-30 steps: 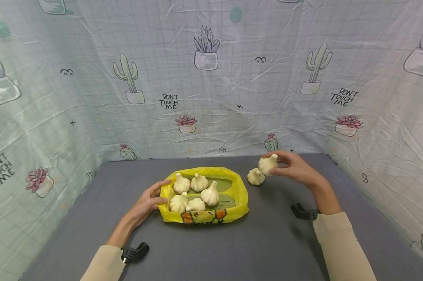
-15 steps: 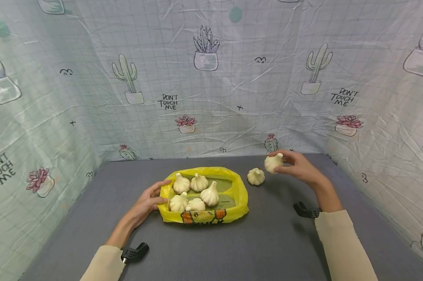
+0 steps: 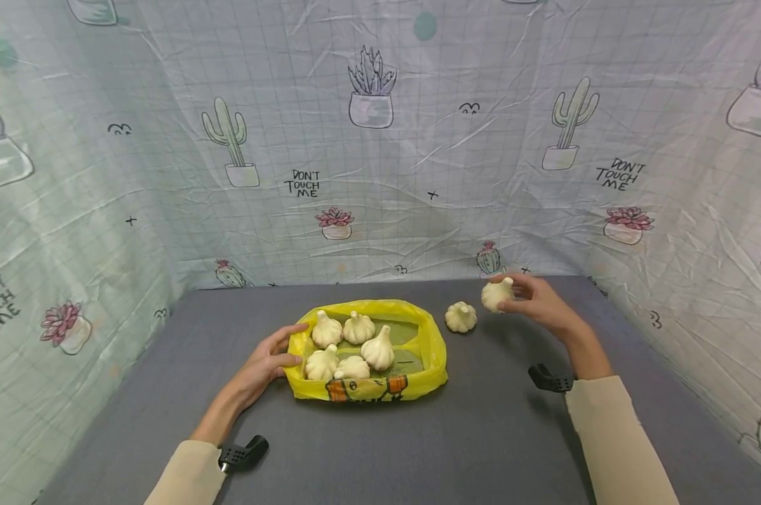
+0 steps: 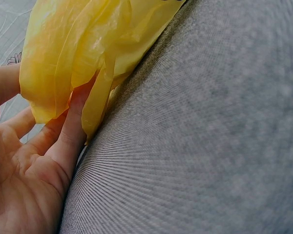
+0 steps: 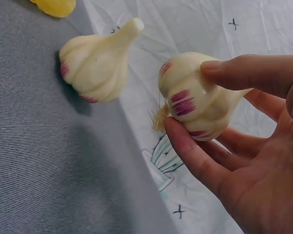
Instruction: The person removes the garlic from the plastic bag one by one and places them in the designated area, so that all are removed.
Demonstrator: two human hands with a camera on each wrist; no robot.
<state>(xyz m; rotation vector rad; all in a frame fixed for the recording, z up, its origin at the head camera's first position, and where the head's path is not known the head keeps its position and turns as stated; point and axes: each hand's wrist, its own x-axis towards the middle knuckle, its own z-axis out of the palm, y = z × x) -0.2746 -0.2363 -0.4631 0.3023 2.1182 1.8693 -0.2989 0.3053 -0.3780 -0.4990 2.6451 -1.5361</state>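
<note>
My right hand (image 3: 544,303) pinches a garlic bulb (image 3: 495,297) between thumb and fingers, held up over the far right of the table. In the right wrist view, purple streaks and a tuft of roots show on this held garlic bulb (image 5: 195,100). A second garlic bulb (image 3: 460,318) lies on the table just left of it, apart from the hand. My left hand (image 3: 261,366) grips the left side of a yellow plastic bag (image 3: 432,375), whose mouth is wide open. Several garlic bulbs (image 3: 377,349) sit inside, mostly toward the bag's left half.
A grey cloth covers the table (image 3: 380,449). Behind it and on both sides hangs a curtain (image 3: 418,161) printed with potted cacti and words. Each wrist carries a black camera mount (image 3: 244,454).
My right hand has moved a little to the right with its garlic bulb, widening the gap from the bulb on the table. The left hand and bag stay put.
</note>
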